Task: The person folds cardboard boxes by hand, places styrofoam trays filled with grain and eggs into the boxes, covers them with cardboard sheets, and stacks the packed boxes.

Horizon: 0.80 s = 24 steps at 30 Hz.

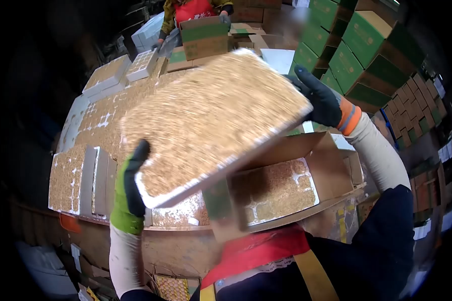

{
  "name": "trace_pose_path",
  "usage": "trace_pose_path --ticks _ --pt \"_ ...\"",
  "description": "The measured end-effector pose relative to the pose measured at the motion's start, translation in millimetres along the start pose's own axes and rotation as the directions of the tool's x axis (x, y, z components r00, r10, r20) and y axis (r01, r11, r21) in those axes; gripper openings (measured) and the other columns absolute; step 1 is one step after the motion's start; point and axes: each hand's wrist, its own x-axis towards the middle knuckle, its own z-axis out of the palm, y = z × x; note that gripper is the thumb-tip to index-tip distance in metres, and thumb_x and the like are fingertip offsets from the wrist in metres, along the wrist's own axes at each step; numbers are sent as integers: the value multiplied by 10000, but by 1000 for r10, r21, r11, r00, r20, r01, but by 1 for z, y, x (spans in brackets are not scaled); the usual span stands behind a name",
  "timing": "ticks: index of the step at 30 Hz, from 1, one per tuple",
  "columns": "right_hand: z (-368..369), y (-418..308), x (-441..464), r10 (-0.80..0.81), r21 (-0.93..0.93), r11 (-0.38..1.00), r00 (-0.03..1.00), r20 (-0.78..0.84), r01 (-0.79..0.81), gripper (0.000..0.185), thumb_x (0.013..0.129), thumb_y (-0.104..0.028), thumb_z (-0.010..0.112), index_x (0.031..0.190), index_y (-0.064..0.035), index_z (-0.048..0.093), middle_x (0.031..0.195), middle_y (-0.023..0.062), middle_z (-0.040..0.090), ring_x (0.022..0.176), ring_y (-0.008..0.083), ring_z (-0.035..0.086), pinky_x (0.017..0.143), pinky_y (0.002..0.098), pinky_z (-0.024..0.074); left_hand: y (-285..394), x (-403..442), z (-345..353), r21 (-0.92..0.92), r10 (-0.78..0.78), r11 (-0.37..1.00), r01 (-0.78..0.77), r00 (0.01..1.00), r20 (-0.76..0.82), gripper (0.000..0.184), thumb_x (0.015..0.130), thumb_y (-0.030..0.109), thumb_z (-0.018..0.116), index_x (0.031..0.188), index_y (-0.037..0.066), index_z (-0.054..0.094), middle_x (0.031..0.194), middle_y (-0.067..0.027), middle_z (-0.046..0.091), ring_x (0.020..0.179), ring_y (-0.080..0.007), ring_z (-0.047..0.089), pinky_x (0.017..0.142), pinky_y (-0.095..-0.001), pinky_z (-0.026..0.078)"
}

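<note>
A white foam tray (221, 110) topped with tan husk-like material hangs tilted in the air, blurred by motion. My left hand (131, 185), in a green and dark glove, grips its near left corner with the thumb over the top. At the far right end my right hand (322, 98), in a dark glove with an orange cuff, holds it too; some of those fingers are hidden behind the tray. Below stands an open cardboard box (331, 163), where a similar husk-covered foam tray (281, 193) lies.
More husk-covered trays (105, 72) lie on the table at left, and several stand on edge (65, 180). Green cardboard boxes (359, 45) are stacked at right. Across the table a person (193, 10) in gloves handles another cardboard box (204, 37). Below left are round yellowish items (172, 288).
</note>
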Motion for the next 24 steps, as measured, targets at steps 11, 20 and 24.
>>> trace_pose_path --ticks 11,20,24 --pt "-13 18 -175 36 82 997 934 -355 -7 635 937 -266 634 1483 -66 379 1368 171 562 1190 297 618 968 437 544 -102 -9 76 713 382 136 -688 701 603 488 952 214 551 1395 17 503 1488 -290 384 1346 -479 379 1128 -518 297" --pt "-68 113 -126 255 -564 673 866 -431 -479 691 949 -464 638 1422 -1 439 1281 147 618 1130 186 593 957 335 488 -131 2 66 390 283 811 -436 876 391 661 1001 283 546 1542 16 275 1513 -152 423 1356 -217 446 1087 -340 405" --pt "-59 98 -87 420 -873 -156 768 -483 -463 729 897 -688 524 1053 8 677 1026 255 689 971 393 653 876 446 492 -118 42 54 158 -120 985 75 945 303 451 976 262 618 1381 75 551 1207 -44 658 1036 -155 632 815 -277 508"
